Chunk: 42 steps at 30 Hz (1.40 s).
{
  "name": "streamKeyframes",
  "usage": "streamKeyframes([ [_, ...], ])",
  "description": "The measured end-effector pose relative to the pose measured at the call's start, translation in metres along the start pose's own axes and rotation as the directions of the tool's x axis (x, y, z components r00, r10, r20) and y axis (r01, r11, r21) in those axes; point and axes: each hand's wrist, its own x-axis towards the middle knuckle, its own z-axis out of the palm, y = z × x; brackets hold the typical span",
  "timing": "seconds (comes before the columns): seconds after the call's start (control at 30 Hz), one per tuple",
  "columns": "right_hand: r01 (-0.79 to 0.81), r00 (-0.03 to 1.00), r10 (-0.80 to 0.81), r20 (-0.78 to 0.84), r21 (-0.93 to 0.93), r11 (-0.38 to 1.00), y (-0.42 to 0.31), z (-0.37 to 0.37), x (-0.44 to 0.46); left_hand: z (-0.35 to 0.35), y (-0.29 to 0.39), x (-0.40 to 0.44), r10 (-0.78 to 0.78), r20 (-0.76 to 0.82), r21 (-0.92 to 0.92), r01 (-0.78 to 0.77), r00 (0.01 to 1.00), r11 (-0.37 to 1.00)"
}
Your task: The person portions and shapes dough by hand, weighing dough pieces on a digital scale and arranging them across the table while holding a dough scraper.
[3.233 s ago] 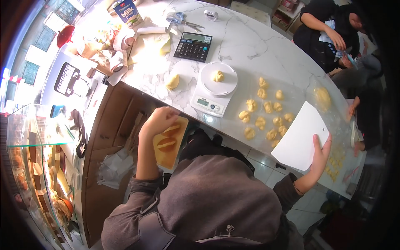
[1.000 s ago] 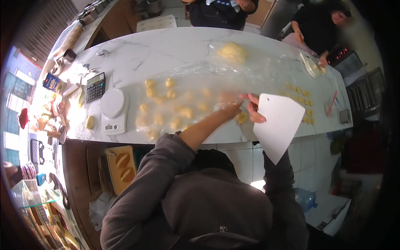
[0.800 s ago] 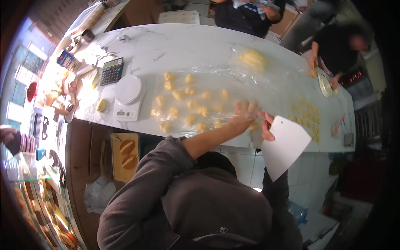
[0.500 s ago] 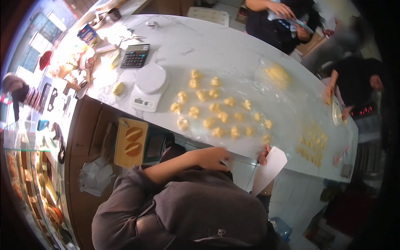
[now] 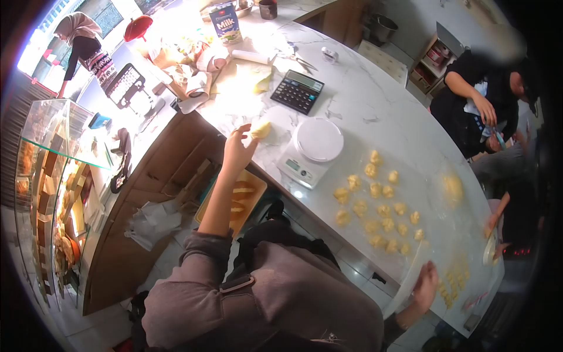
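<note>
My left hand [image 5: 237,149] reaches over the counter edge, its thumb and fingertips closed around a pale yellow lump of dough [image 5: 261,129] left of the scale. A white kitchen scale [image 5: 318,141] with a round plate stands just to the right of it. In my right hand [image 5: 426,284], at the counter's front edge, is a white flat scraper [image 5: 406,280], slightly blurred and tilted. Several small dough pieces [image 5: 384,209] lie in loose rows on clear plastic between the scale and my right hand.
A black calculator [image 5: 297,91] lies behind the scale, with a milk carton [image 5: 226,24] farther back. A larger dough mass [image 5: 452,189] and smaller pieces [image 5: 454,287] sit to the right. Bread fills a tray [image 5: 258,182] below the counter. Other people work at the far side.
My left hand has gone from in front of my body out to the dough lump beside the scale. My view has turned left. The scraper stays in my right hand.
</note>
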Motion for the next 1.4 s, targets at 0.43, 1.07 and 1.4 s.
streamKeyframes([
  [0.43,0.784,0.584,-0.430,0.688,-0.342,0.517,-0.067,0.477,0.061,0.018,-0.063,0.042,0.305,0.101,0.036,-0.310,0.947,0.950],
  [1.07,0.814,0.576,-0.251,0.778,-0.573,0.093,-0.034,0.587,0.038,0.018,-0.072,0.061,0.165,0.154,-0.109,-0.149,0.974,0.983],
  [1.4,0.803,0.572,-0.599,0.561,-0.232,0.549,-0.073,0.504,0.090,-0.035,-0.042,0.033,-0.157,-0.007,-0.463,0.136,0.988,0.876],
])
